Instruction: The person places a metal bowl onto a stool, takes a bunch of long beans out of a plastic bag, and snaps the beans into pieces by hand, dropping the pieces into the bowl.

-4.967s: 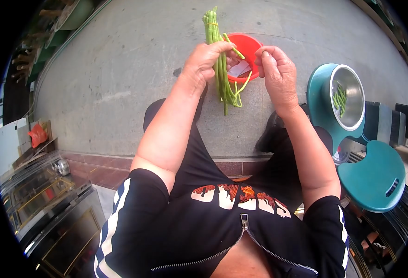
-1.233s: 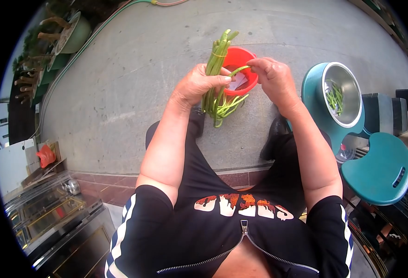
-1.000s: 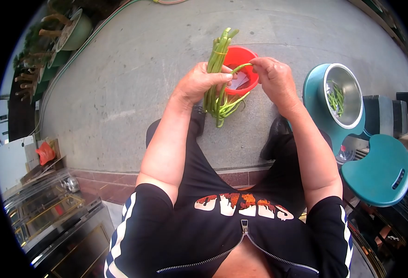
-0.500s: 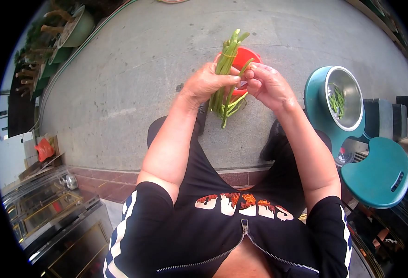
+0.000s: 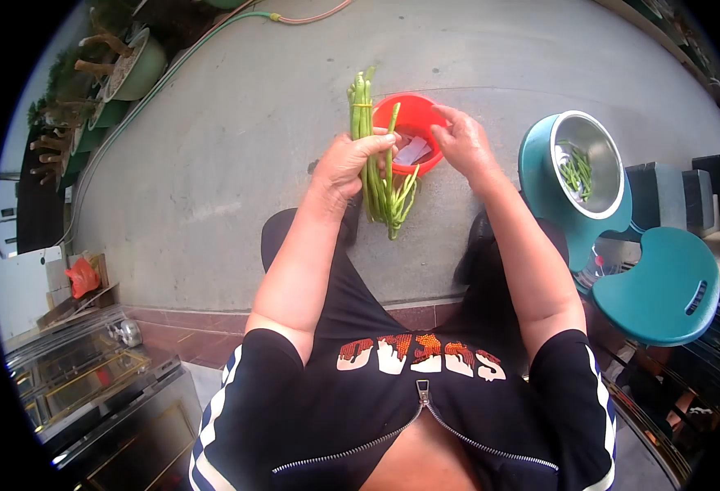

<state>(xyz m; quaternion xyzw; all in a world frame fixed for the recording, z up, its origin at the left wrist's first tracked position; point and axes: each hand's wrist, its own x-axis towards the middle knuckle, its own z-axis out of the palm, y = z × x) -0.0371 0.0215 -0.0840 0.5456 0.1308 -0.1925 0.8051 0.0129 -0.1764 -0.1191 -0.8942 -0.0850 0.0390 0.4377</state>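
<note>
A bundle of long green beans [image 5: 361,119], banded near its upper end, is gripped in my left hand [image 5: 348,166]. One bean stands up apart from the bundle at my left thumb, and the lower ends hang loose below. Just beyond the hand is a red bucket [image 5: 422,105] with pale paper pieces inside. My right hand [image 5: 462,143] is over the bucket's right rim, fingers apart, with nothing visible between them. Short green bean pieces [image 5: 577,172] lie in a metal bowl [image 5: 615,184] at the right.
The bowl rests on a teal stool [image 5: 532,159]; another teal seat [image 5: 663,286] is nearer me. Potted plants [image 5: 141,67] and a hose [image 5: 119,123] are at the upper left. A glass-topped metal cabinet [image 5: 102,393] stands at the lower left. An orange-red bag [image 5: 83,277] lies above it.
My hands have moved apart; the right one has let go of the bean end and opened. The bundle in my left hand has shifted left and stands more upright.
</note>
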